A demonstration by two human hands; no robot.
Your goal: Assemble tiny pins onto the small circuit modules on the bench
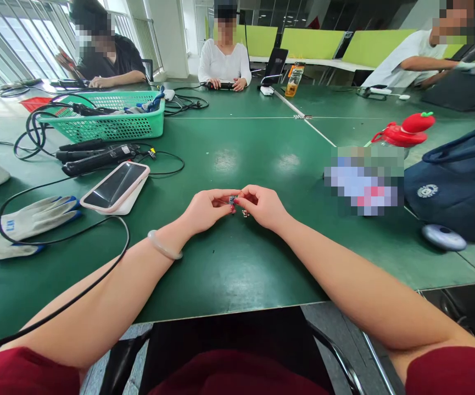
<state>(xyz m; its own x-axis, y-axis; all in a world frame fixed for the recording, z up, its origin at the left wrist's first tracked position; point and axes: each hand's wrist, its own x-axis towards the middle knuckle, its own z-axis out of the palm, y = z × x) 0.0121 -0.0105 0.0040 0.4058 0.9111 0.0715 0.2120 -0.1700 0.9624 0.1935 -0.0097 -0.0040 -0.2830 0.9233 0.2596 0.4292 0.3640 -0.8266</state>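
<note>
Both hands meet above the middle of the green table, with thumbs and fingers pinched together. My left hand (205, 211) grips a small dark and silvery piece (232, 200) between thumb and fingertips. Close against it, the closed fingertips of my right hand (264, 206) touch the same spot. A tiny shiny bit (245, 213) shows just under the right fingertips; whether it hangs from them or lies on the table I cannot tell. What these small pieces are is too small to make out.
Left of my hands are a phone (116, 186) on a white support, black hand tools (97, 156), white gloves (27, 225) and a looping black cable (127, 247) crossing my left forearm. Behind stands a green basket (117, 129). A dark blue bag (455, 186) is at right. People sit across the table.
</note>
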